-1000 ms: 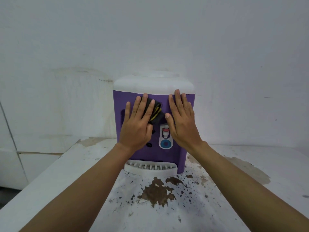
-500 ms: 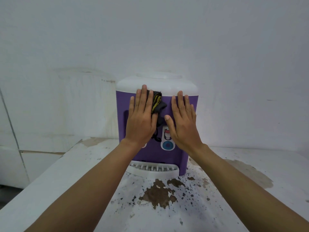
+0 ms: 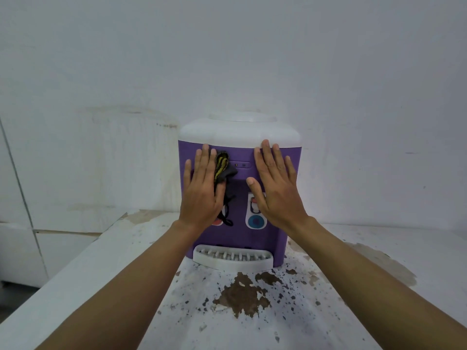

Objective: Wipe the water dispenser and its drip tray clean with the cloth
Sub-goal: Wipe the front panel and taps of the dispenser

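Head view. The water dispenser (image 3: 238, 236), purple body with a white top, stands upright on a white table (image 3: 101, 274), close to a pale wall (image 3: 252, 59). Its white slotted drip tray (image 3: 232, 257) sits at the base of the front face, resting on the table.

The left hand (image 3: 202, 190) lies flat on the upper left of the purple front, fingers straight and together, pressing a dark cloth (image 3: 222, 165) with yellow stripes against the panel. The cloth shows along the hand's inner edge, and a loose end hangs down towards the red tap. The hand presses the cloth rather than clasping it.

The right hand (image 3: 275, 190) lies flat on the upper right of the front, fingers straight, thumb spread, holding nothing. It partly covers the white tap surround above the blue button (image 3: 256, 221).

In front of the tray the table surface shows a brown patch of peeled paint (image 3: 242, 296) with dark flecks around it.
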